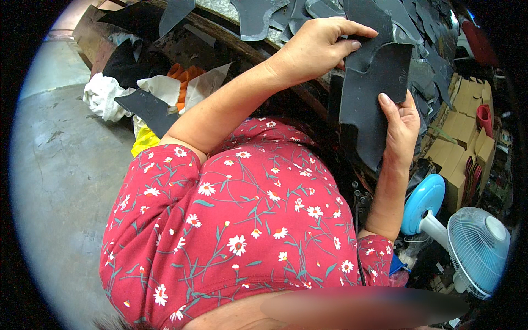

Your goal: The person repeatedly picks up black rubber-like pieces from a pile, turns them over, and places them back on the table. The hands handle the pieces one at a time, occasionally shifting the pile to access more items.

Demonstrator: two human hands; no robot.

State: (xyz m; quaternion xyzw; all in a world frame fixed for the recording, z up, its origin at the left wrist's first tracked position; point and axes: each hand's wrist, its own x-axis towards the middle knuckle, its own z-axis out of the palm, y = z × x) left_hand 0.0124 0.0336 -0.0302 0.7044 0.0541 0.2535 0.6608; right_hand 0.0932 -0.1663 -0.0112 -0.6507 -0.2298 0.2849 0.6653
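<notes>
My right hand (402,124) grips a dark grey flat cut-out piece (371,82) by its right edge, thumb on top. The piece has curved edges and faint pale marks, and it is held up at the edge of the workbench. At its upper end, my left hand (322,47) has the thumb and index finger closed on another dark cut-out piece (369,25), which overlaps the first. The other fingers of my left hand are curled and partly hidden. Similar dark cut-outs (256,19) lie on the bench beyond my hands.
More dark pieces (434,66) are heaped at the far right. Open cardboard boxes (456,132) and a blue fan (478,247) stand on the right. A white cloth bundle (105,98), orange material (184,82) and a yellow bag (144,142) sit at the left, above grey floor (55,165).
</notes>
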